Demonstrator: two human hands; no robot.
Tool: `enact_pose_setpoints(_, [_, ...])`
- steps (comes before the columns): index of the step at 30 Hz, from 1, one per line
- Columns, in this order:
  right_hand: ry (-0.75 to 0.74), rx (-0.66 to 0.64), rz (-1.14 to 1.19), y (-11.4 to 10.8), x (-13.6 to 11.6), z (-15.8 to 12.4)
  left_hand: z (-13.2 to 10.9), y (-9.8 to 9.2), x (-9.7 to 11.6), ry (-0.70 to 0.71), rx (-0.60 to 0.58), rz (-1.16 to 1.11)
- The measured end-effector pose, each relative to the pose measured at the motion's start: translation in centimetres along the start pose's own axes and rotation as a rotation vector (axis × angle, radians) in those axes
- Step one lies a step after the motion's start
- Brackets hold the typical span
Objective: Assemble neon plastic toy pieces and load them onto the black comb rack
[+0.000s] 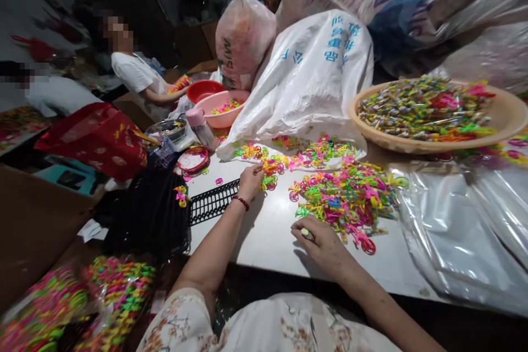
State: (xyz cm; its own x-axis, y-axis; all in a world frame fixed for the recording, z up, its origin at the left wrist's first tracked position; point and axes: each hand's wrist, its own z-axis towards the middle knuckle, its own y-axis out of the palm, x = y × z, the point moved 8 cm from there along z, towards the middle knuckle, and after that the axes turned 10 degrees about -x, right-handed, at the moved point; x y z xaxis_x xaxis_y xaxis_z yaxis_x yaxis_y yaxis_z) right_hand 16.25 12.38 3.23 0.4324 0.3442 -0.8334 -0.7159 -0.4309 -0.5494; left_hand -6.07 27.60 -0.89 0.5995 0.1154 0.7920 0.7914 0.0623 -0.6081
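Observation:
My left hand [249, 180], with a beaded bracelet [241, 202] at the wrist, has its fingertips pinched together at a loose row of small bright plastic toy pieces [274, 166]. What lies between those fingertips is hidden. Just beside this hand, a black slotted plastic rack [213, 199] lies on the white table [264, 236]. My right hand [320, 241] is curled round a small tube [307, 234] with a pale yellow end. It rests at the near left edge of a heap of colourful plastic toys [350, 192], several of them bicycle-shaped.
Clear plastic bags [449, 220] lie at the right. Behind them stands a wide basin [358, 115] of filled tubes. A white sack [305, 82] leans at the back. Stacked black racks [146, 209] sit left, near a bottle [201, 127]. A co-worker [134, 74] works beyond a pink basin [237, 110].

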Motion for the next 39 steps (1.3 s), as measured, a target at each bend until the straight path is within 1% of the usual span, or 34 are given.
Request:
enact_pose_setpoints(3, [0.015,-0.032,0.046,0.8,0.2,0.1,-1.6,-0.8,-0.8,-0.010,0.070,-0.017])
enact_pose_setpoints(5, [0.026,-0.037,0.055,0.9,0.4,-0.1,-2.2,-1.4,-0.8,-0.005,0.118,-0.014])
enact_pose_setpoints(7, [0.049,-0.044,0.057,1.0,0.5,-0.3,-2.4,-1.7,-0.5,0.005,0.138,-0.002])
enact_pose_setpoints(10, [0.103,-0.078,0.057,1.4,0.7,-0.5,-2.0,-1.0,-0.1,0.011,0.098,-0.024])
enact_pose_setpoints(13, [0.129,-0.124,0.064,2.1,0.7,-0.7,-1.0,0.4,-0.1,-0.041,0.026,-0.154])
enact_pose_setpoints(15, [0.133,-0.144,0.070,2.4,0.8,-0.9,-0.3,0.7,0.1,-0.072,0.018,-0.232])
enact_pose_setpoints(17, [0.139,-0.150,0.071,2.5,1.0,-1.1,0.1,0.2,0.7,-0.061,0.055,-0.273])
enact_pose_setpoints(19, [0.146,-0.142,0.068,2.4,1.3,-1.3,0.1,-0.8,1.5,-0.027,0.102,-0.298])
enact_pose_setpoints(21, [0.151,-0.132,0.067,2.2,1.5,-1.3,-0.4,-1.6,2.1,0.002,0.128,-0.290])
enact_pose_setpoints(23, [0.158,-0.134,0.070,2.2,1.6,-1.2,-1.4,-1.8,2.6,0.017,0.112,-0.264])
enact_pose_setpoints(25, [0.167,-0.151,0.078,2.4,1.5,-1.1,-2.6,-1.1,3.2,0.035,0.042,-0.180])
enact_pose_setpoints(26, [0.170,-0.162,0.082,2.5,1.4,-1.0,-3.3,-0.4,3.5,0.053,-0.002,-0.097])
enact_pose_setpoints(29, [0.166,-0.177,0.094,3.0,1.2,-0.8,-5.4,2.2,4.9,0.148,-0.117,0.215])
enact_pose_setpoints(31, [0.162,-0.165,0.091,3.1,1.1,-0.9,-6.5,3.6,5.4,0.209,-0.129,0.304])
enact_pose_setpoints(32, [0.167,-0.150,0.083,3.0,1.1,-0.9,-6.7,3.9,5.4,0.218,-0.118,0.293])
enact_pose_setpoints(34, [0.185,-0.115,0.066,2.6,1.3,-1.1,-6.8,3.9,4.6,0.174,-0.074,0.175])
enact_pose_setpoints(36, [0.207,-0.085,0.064,2.1,1.6,-1.4,-6.5,3.4,3.4,0.095,-0.044,0.022])
enact_pose_setpoints(39, [0.227,-0.065,0.112,1.4,1.9,-1.3,-6.8,2.4,2.2,0.033,-0.051,-0.119])
